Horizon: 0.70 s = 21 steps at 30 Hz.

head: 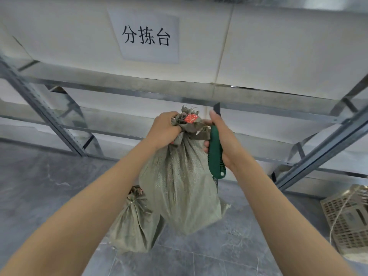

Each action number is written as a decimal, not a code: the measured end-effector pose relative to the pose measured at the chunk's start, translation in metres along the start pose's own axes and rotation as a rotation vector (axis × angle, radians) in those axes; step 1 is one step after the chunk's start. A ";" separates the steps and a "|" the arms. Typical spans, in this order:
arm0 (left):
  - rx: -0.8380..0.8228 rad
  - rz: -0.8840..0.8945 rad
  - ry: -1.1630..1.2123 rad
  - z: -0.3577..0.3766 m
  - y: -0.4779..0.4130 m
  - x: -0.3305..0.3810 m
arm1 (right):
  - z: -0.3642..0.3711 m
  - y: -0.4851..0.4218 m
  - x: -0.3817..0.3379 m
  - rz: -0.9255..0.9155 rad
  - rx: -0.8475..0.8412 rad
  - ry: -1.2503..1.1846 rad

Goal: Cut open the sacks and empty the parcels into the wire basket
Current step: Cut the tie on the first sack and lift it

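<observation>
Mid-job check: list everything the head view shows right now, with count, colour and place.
larger sack: one, grey-green woven, tied shut, centre, held by its neck
smaller sack: one, grey-green woven, tied shut, on the floor, lower left of the larger one
tag: one, red, on the larger sack's neck
utility knife: one, green handle, dark blade pointing up, right of that neck
basket: one, beige lattice, lower right edge, partly cut off
string: one, pale, across the basket
rack: one, grey metal, along the wall
sign: one, white with black characters, above the rack
floor: grey
left hand: grips the larger sack's neck
right hand: holds the knife handle
</observation>
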<state>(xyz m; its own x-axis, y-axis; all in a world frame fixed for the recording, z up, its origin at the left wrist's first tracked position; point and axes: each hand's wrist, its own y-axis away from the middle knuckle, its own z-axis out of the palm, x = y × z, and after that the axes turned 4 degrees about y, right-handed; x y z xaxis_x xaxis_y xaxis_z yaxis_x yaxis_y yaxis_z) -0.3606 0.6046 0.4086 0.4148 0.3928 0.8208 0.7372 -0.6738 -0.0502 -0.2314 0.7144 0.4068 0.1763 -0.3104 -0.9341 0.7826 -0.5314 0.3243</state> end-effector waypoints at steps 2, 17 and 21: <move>0.010 -0.008 0.018 -0.008 -0.005 0.009 | -0.003 0.002 -0.011 -0.033 0.042 -0.057; 0.037 -0.102 0.496 -0.067 -0.033 0.092 | 0.044 0.029 -0.050 -0.431 0.053 0.271; 0.034 -0.195 0.714 -0.065 -0.043 0.099 | 0.053 0.024 -0.056 -0.493 0.170 0.320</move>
<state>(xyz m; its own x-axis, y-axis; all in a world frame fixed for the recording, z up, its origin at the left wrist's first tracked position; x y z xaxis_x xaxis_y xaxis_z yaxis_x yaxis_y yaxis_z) -0.3856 0.6314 0.5294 -0.1646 -0.0071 0.9863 0.7829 -0.6091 0.1263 -0.2539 0.6766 0.4748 0.0087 0.2418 -0.9703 0.7161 -0.6788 -0.1627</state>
